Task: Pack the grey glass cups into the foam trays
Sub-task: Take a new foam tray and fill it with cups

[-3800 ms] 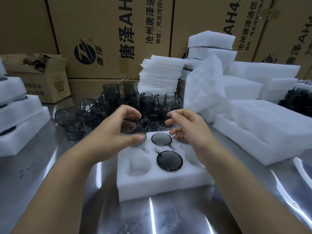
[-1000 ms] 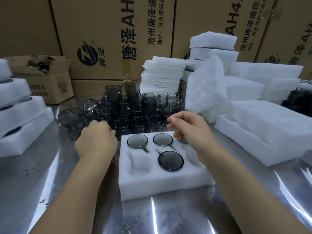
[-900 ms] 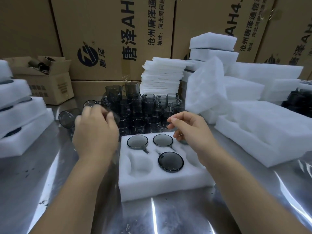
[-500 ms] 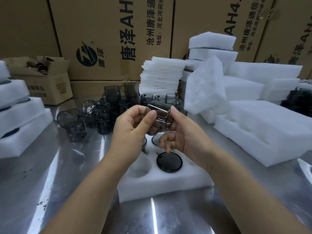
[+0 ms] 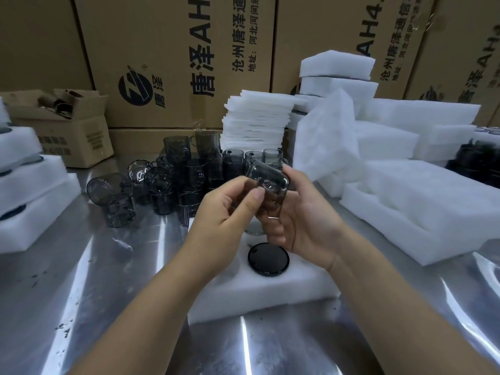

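Grey glass cup (image 5: pixel 270 185) is gripped by left hand (image 5: pixel 227 212) and right hand (image 5: pixel 300 220), hiding foam tray (image 5: pixel 270 290) (rear pockets).

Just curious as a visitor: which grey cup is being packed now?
Find the white foam tray on the steel table. Above it, the left hand and right hand hold one grey glass cup. Unlike the cups behind, it is off the table and tilted.

Big printed cartons (image 5: pixel 176 63) along the back, small open box (image 5: pixel 73 136) at left, shiny steel desk (image 5: pixel 108 293) below.
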